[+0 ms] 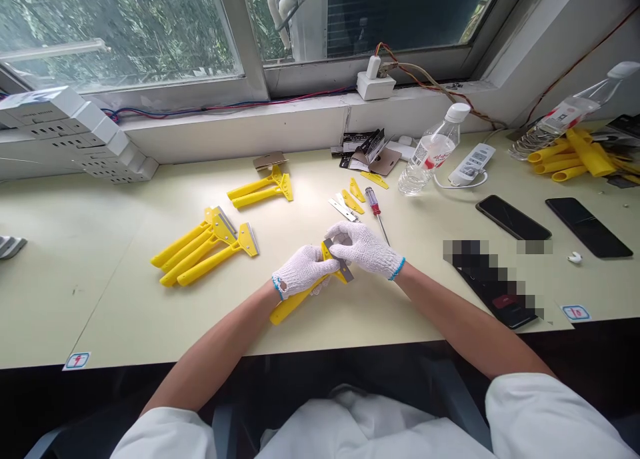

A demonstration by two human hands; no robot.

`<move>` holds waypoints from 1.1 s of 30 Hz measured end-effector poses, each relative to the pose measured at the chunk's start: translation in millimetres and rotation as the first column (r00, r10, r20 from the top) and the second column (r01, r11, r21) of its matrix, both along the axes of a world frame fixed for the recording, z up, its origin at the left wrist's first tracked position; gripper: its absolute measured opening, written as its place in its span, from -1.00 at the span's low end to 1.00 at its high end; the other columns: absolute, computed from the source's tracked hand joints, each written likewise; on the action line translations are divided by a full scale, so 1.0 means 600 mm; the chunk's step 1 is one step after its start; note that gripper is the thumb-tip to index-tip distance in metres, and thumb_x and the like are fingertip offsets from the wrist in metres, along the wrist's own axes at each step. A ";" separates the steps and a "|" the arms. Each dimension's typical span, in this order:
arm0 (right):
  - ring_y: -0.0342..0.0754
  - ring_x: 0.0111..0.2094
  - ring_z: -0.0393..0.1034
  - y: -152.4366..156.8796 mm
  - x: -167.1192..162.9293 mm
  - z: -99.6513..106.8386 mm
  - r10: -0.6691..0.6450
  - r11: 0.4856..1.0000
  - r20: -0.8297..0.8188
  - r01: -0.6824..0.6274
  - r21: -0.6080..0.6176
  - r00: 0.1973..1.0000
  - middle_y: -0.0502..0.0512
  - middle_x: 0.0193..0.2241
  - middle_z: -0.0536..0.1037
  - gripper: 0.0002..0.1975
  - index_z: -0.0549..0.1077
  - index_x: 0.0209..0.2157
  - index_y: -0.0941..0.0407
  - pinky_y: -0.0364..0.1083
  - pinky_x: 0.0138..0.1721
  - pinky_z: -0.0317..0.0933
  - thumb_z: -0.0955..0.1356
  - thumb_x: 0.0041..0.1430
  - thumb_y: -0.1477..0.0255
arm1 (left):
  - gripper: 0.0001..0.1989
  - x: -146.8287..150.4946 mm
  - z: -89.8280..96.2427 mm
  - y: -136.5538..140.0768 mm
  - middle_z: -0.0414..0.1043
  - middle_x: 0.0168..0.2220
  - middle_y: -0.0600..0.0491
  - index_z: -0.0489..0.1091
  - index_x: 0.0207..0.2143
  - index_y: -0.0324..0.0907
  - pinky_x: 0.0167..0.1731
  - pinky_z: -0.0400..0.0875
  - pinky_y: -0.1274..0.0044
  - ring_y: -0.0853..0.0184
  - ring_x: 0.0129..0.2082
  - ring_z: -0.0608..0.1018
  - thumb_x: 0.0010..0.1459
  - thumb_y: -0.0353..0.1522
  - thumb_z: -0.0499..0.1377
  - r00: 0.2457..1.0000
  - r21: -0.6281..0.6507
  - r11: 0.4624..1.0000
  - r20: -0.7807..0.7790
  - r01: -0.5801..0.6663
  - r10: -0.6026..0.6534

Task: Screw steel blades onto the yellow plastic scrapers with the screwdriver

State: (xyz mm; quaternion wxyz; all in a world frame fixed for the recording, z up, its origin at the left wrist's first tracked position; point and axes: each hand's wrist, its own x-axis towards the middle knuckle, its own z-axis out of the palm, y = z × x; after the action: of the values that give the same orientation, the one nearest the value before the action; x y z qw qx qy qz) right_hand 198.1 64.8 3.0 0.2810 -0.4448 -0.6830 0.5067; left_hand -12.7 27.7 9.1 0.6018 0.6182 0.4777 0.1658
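My left hand (306,269), in a white knit glove, is closed around the neck of a yellow scraper (290,307). Its handle points down and left toward the table's front edge. At the scraper's head, my gloved right hand (367,247) pinches the grey metal blade (346,272), with thumb and fingers covering the blade's middle. Just beyond my hands lie loose metal blades (343,209), yellow plastic cover pieces (353,201) and a screwdriver (376,212) with a red and clear handle.
Several yellow scrapers with blades (200,252) lie to the left, and two yellow handles (261,189) farther back. Behind are black card packages (367,149), a water bottle (430,152) and a power strip (471,164). Phones (513,217) and yellow tubes (575,159) lie right.
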 end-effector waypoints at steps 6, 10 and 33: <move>-0.01 -0.39 0.54 0.031 0.026 0.006 -0.126 0.992 -0.018 0.125 -0.034 0.992 0.07 -0.32 0.66 -0.71 0.61 0.00 0.11 -0.04 -0.38 0.41 0.41 0.35 0.27 | -0.56 -0.005 0.009 0.000 0.36 -0.69 0.09 0.44 -0.55 -0.14 -0.55 0.32 0.51 0.38 -0.68 0.39 0.34 -0.11 0.23 1.000 0.000 1.000 -0.015 -0.017 0.017; 0.18 -0.11 0.55 0.080 0.075 -0.014 -0.442 0.844 0.355 0.248 0.476 0.823 0.24 -0.14 0.71 -0.74 0.67 -0.03 0.14 0.12 0.00 0.39 0.39 0.35 0.41 | -0.54 -0.010 0.001 0.003 0.35 -0.70 0.06 0.43 -0.58 -0.13 -0.57 0.31 0.50 0.36 -0.69 0.39 0.33 -0.09 0.22 0.999 -0.055 0.998 0.011 -0.031 0.031; 0.30 -0.05 0.41 0.147 0.060 -0.035 -0.499 0.780 0.784 -0.202 0.592 0.369 0.50 -0.12 0.62 -0.66 0.68 -0.11 0.32 0.14 -0.10 0.12 0.26 0.41 0.51 | -0.75 -0.019 -0.007 0.010 0.42 -0.53 0.06 0.38 -0.41 -0.15 -0.49 0.40 0.48 0.37 -0.63 0.46 0.29 -0.21 0.21 0.973 -0.102 0.994 0.220 -0.048 0.070</move>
State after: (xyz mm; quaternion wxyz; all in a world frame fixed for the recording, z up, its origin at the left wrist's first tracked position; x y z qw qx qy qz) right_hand 234.0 152.8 -17.8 0.0271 -0.5975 -0.7948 -0.1024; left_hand -24.0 33.7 5.0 0.6755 0.5514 0.4327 0.2290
